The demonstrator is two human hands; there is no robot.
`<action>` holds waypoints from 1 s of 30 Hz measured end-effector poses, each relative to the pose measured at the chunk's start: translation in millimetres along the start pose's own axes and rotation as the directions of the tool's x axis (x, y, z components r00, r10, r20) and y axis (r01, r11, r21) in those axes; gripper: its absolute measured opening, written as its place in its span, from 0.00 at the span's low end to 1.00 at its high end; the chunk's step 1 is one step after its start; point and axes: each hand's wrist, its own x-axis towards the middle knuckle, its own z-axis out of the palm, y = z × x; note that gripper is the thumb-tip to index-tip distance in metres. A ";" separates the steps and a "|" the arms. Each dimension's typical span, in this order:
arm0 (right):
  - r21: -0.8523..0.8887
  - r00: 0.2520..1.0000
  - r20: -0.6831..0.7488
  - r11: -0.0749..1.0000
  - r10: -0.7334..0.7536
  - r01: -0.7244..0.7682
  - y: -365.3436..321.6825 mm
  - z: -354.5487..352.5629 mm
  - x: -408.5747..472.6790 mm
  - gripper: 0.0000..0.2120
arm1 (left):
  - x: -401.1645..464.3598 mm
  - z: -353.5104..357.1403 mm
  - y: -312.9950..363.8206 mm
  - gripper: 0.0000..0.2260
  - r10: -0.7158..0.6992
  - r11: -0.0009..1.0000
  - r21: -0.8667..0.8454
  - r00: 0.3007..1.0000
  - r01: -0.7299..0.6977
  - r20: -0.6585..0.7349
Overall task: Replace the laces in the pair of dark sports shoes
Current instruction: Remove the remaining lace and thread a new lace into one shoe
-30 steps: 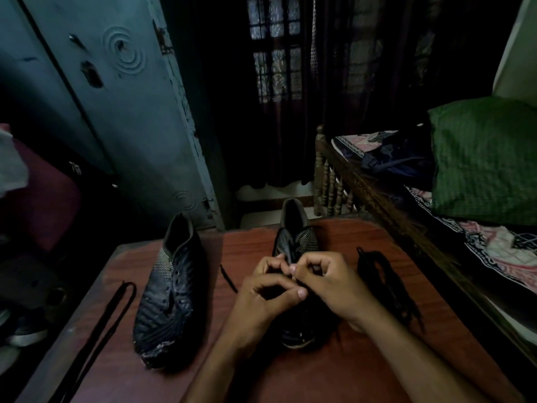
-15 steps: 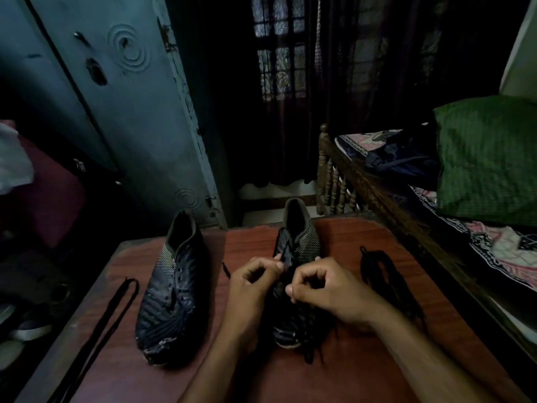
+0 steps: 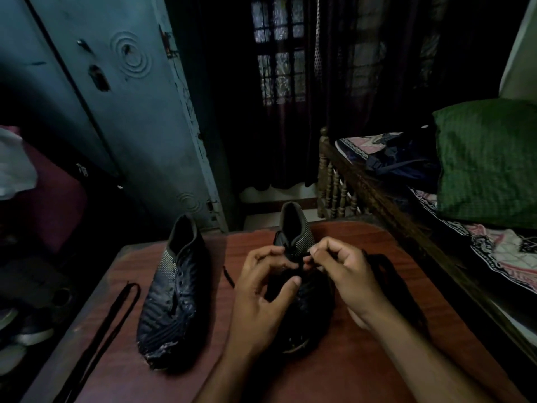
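Two dark sports shoes stand on a reddish wooden table (image 3: 357, 370). The left shoe (image 3: 174, 289) has bare eyelets and no lace. The right shoe (image 3: 296, 248) lies under both my hands, its toe toward me. My right hand (image 3: 345, 271) pinches a black lace over the upper eyelets near the tongue. My left hand (image 3: 261, 289) hovers over the shoe's left side with curled fingers that touch the lace; its grip is hard to see in the dark. A loose black lace (image 3: 107, 324) lies along the table's left edge. A lace end (image 3: 228, 275) pokes out between the shoes.
A dark bundle of lace (image 3: 386, 266) lies right of my right hand. A blue-grey metal cupboard (image 3: 122, 117) rises behind the table on the left. A wooden bed (image 3: 386, 199) with a green pillow (image 3: 488, 161) and a dark bag runs along the right.
Both hands moved from the middle of the right shoe up toward its tongue. My left hand has opened out and spread away from the right hand.
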 end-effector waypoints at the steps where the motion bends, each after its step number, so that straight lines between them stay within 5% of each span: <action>1: 0.004 1.000 0.031 1.000 -0.004 0.004 -0.3 -0.2 -0.7 0.13 | -1.3 1.2 2.2 0.04 0.007 1.000 0.003 1.000 -0.007 0.020; 12: 0.005 0.981 0.190 0.999 -0.048 0.048 -2.6 -1.9 -3.1 0.09 | -1.2 3.9 6.8 0.11 -0.160 0.959 -0.234 0.987 0.161 0.023; 17: -0.014 0.900 0.437 1.000 -0.011 0.018 -8.7 -9.0 -4.3 0.09 | 1.4 0.5 -10.0 0.19 -0.240 0.963 -0.131 0.970 0.235 -0.025; 20: -0.020 0.825 0.565 1.000 -0.003 0.017 -18.2 -11.4 -6.4 0.08 | 0.6 1.1 -14.9 0.16 -0.225 0.974 -0.041 0.974 0.224 -0.020; 25: -0.141 0.783 0.620 0.989 0.053 0.045 -13.7 -15.3 -4.1 0.13 | 2.0 3.2 -12.0 0.09 -0.161 0.981 0.090 0.982 0.169 -0.094; 30: -0.136 0.704 0.707 0.990 0.067 0.043 -18.1 -20.1 -3.4 0.10 | 2.6 1.8 -10.6 0.21 -0.225 0.974 -0.009 0.974 0.225 -0.016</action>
